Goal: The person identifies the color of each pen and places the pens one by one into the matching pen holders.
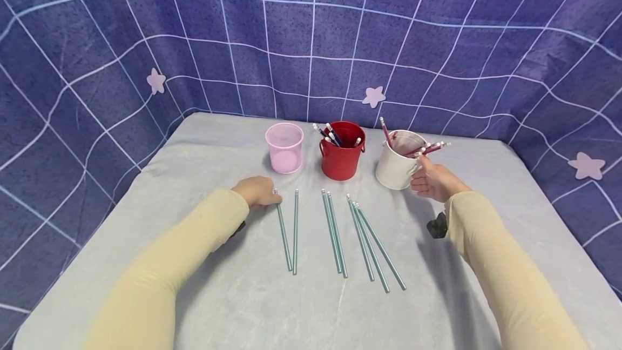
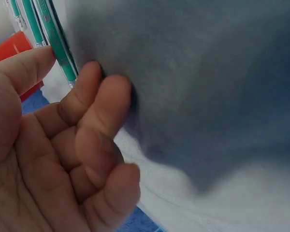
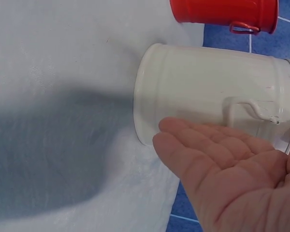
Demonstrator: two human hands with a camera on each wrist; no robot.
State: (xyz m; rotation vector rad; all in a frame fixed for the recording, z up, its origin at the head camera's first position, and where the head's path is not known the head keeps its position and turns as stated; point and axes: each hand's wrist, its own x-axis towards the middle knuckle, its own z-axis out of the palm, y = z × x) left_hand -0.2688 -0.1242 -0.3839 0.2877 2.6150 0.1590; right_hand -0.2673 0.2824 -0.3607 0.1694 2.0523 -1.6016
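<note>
My left hand (image 1: pixel 257 191) is over the eraser end of the leftmost teal pencil (image 1: pixel 284 235). In the left wrist view, the thumb is beside a teal pencil (image 2: pixel 56 41) and the loosely bent fingers stand apart from it. My right hand (image 1: pixel 438 180) is at the right side of a white bucket (image 1: pixel 392 169), which holds several dark red pencils (image 1: pixel 386 133). Its fingers lie nearly straight along the bucket's wall below the wire handle (image 3: pixel 246 104) in the right wrist view. The thumb is up by the rim and the pencils.
A pink cup (image 1: pixel 285 158) and a red bucket (image 1: pixel 340 163) holding several navy pencils (image 1: pixel 322 132) stand left of the white one. More teal pencils (image 1: pixel 335 234) lie in groups on the grey cloth (image 1: pixel 272 312). A blue gridded curtain (image 1: pixel 291 31) hangs behind.
</note>
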